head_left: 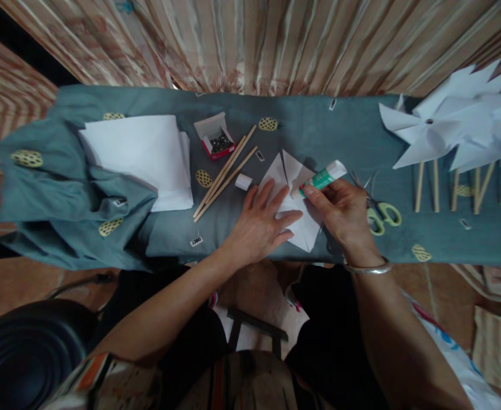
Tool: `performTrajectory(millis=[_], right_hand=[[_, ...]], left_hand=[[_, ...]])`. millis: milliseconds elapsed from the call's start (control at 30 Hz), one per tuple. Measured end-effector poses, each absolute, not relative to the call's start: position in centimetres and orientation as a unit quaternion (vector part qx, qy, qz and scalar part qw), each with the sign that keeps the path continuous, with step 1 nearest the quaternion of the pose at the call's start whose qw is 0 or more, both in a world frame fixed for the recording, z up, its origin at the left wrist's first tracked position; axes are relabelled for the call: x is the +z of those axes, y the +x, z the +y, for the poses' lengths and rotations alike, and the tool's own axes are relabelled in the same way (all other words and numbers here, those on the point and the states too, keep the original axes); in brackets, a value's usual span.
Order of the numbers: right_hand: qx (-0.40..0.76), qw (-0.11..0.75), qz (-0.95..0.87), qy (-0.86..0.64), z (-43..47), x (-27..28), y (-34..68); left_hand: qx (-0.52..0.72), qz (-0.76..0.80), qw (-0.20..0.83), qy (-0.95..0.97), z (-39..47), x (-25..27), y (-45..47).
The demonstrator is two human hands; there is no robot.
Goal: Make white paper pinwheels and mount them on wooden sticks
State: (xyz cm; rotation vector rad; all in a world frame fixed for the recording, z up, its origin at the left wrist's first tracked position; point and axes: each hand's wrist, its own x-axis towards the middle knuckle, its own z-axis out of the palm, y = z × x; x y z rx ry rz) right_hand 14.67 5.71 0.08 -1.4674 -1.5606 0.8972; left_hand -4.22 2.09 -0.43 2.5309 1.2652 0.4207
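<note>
A white paper square point(304, 230) with slits cut in from its corners lies on the cloth in front of me. My left hand point(264, 221) rests flat on it, fingers spread. In my right hand point(344, 209) is a green and white glue stick point(325, 176), tilted so that its tip meets the paper near the middle. The glue stick's white cap point(244, 181) lies just beyond my left fingers. Green-handled scissors point(378, 216) are right beside my right hand, their blades partly hidden behind it.
A stack of white paper point(137, 154) lies at the left. Near it are an open red box of small metal pins point(218, 139) and three wooden sticks point(228, 171). Several paper pinwheels point(430, 128) on sticks lie at the right. A striped curtain point(276, 45) hangs behind the cloth-covered table point(344, 125).
</note>
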Motion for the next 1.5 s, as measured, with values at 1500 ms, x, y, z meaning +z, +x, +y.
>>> performTrajectory(millis=[1500], right_hand=[[0.46, 0.367, -0.632, -0.504, 3.5, 1.7, 16.1]], left_hand=[[0.151, 0.433, 0.143, 0.877, 2.2, -0.9, -4.4]])
